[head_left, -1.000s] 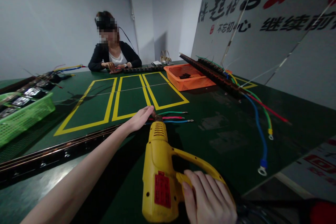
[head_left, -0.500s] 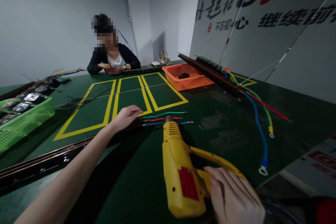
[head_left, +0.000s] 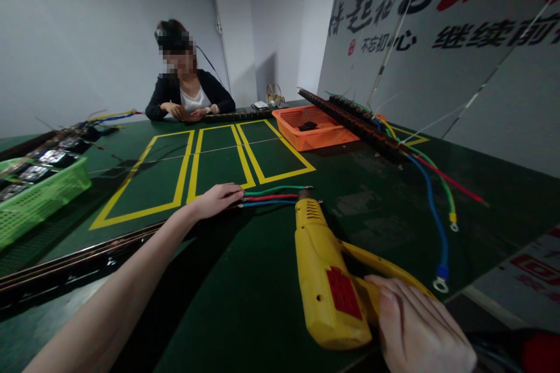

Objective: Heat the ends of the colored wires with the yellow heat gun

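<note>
My right hand (head_left: 422, 326) is wrapped round the handle of a yellow heat gun (head_left: 330, 280). The gun's metal nozzle (head_left: 305, 193) is over the far ends of a green wire (head_left: 275, 190), a red wire (head_left: 273, 197) and a blue wire (head_left: 271, 203). Those wires come out of the end of a long dark bar (head_left: 109, 247) with copper-coloured strips, lying on the table at left. My left hand (head_left: 219, 199) is closed over that end, at the base of the wires; its fingertips are partly hidden.
An orange basket (head_left: 315, 139) stands at the back, with another dark bar (head_left: 350, 119) leaning across it; lugged cables (head_left: 431, 204) hang toward the right edge. A green basket (head_left: 48, 201) with parts stands at left. A person (head_left: 190, 96) sits across the green table (head_left: 219, 303).
The heat gun has moved right along the wires, toward their tips, with my right hand. My left hand has shifted slightly right and down onto the wires' base.
</note>
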The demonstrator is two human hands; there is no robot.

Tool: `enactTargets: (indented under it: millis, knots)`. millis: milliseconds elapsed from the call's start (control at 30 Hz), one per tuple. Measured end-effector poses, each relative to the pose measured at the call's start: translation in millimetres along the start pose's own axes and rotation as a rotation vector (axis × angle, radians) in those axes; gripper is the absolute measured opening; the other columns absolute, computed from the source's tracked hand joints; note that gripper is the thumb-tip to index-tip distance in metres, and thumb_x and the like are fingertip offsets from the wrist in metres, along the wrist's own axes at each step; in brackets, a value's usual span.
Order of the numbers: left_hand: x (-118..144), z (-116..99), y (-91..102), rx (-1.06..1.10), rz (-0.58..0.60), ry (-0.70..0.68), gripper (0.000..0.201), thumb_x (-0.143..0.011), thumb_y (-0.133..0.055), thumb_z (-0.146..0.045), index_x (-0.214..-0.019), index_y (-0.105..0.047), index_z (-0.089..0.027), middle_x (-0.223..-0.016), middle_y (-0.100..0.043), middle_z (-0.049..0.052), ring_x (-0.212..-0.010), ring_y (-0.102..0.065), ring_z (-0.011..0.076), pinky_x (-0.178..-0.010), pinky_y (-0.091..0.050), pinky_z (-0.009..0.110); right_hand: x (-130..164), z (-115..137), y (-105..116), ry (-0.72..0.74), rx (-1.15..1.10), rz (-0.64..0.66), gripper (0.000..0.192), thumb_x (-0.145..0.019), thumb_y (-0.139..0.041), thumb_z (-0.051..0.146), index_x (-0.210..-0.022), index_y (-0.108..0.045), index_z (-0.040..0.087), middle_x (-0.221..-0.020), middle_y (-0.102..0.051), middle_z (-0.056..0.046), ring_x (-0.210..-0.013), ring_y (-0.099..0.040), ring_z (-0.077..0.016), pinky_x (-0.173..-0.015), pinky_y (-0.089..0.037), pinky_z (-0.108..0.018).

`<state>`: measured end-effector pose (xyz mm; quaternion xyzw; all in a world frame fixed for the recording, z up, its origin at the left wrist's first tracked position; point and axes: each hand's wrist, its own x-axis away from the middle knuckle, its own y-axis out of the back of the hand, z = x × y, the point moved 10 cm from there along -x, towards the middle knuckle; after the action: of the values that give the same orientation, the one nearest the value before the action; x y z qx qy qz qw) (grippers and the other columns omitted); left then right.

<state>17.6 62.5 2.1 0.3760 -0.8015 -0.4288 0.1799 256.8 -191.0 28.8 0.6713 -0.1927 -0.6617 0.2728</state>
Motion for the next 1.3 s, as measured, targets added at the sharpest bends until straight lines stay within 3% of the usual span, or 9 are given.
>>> enactTargets:
  millis: [233,533,800,900,1033,1167,1300]
  knots:
    - [-2,0,1.1,-0.011,-0.034,-0.026,0.04,-0.091,-0.035,-0.048,-0.088,-0.058,-0.015,-0.087,-0.057,0.003,-0.079,-0.053,0.0128,-0.074,-0.041,0.023,4,28,-5,0.057,-0.087,0.01,0.019,-0.092,-0.042,0.019,-0.099,-0.059,0.016,-0.09,-0.066,-0.001,-0.083,-0.056,-0.014,-0.079,-0.038,-0.031]
    - [-4,-2,2.9,-0.06,-0.061,-0.034,0.039,-0.091,-0.033,-0.045,-0.083,-0.055,-0.014,-0.084,-0.056,0.004,-0.078,-0.053,0.0136,-0.074,-0.041,0.025,3,65,-12,-0.056,-0.246,-0.074,0.026,-0.093,-0.041,0.028,-0.093,-0.063,0.015,-0.084,-0.065,-0.004,-0.079,-0.054,-0.0138,-0.078,-0.035,-0.03]
    - [-5,-6,4.9,-0.046,-0.102,-0.129,0.039,-0.092,-0.032,-0.043,-0.087,-0.057,-0.014,-0.096,-0.055,0.008,-0.091,-0.053,0.0157,-0.087,-0.044,0.029,9,64,-21,-0.098,-0.23,0.005,0.045,-0.094,-0.031,0.047,-0.097,-0.065,0.017,-0.091,-0.065,-0.004,-0.085,-0.054,-0.0164,-0.083,-0.034,-0.032]
    - [-4,-8,5.0,-0.047,-0.119,-0.142,0.037,-0.093,-0.032,-0.04,-0.085,-0.057,-0.014,-0.097,-0.054,0.008,-0.093,-0.053,0.0159,-0.089,-0.044,0.03,1,69,-17,0.029,-0.165,0.067,0.05,-0.093,-0.03,0.052,-0.103,-0.065,0.017,-0.097,-0.066,-0.003,-0.09,-0.056,-0.0169,-0.084,-0.035,-0.031]
    - [-3,-10,5.1,-0.067,-0.137,-0.137,0.036,-0.094,-0.031,-0.038,-0.085,-0.057,-0.014,-0.096,-0.053,0.008,-0.091,-0.052,0.0154,-0.087,-0.044,0.03,-9,80,-9,0.258,-0.097,0.091,0.085,-0.077,-0.02,0.082,-0.107,-0.064,0.016,-0.098,-0.067,-0.002,-0.089,-0.058,-0.0149,-0.08,-0.037,-0.029]
    - [-3,-10,4.2,-0.066,-0.129,-0.13,0.037,-0.093,-0.033,-0.04,-0.084,-0.057,-0.013,-0.093,-0.053,0.008,-0.087,-0.052,0.0151,-0.084,-0.045,0.03,-11,80,-11,0.256,-0.112,0.102,0.091,-0.065,-0.03,0.09,-0.106,-0.065,0.017,-0.098,-0.067,-0.001,-0.086,-0.06,-0.0137,-0.078,-0.038,-0.028]
    - [-3,-15,3.8,-0.066,-0.107,-0.15,0.034,-0.09,-0.04,-0.042,-0.084,-0.058,-0.013,-0.094,-0.053,0.008,-0.09,-0.052,0.0152,-0.085,-0.045,0.029,-9,78,-13,0.214,-0.153,0.099,0.088,-0.065,-0.033,0.09,-0.099,-0.065,0.015,-0.097,-0.067,-0.002,-0.085,-0.06,-0.0136,-0.078,-0.039,-0.027]
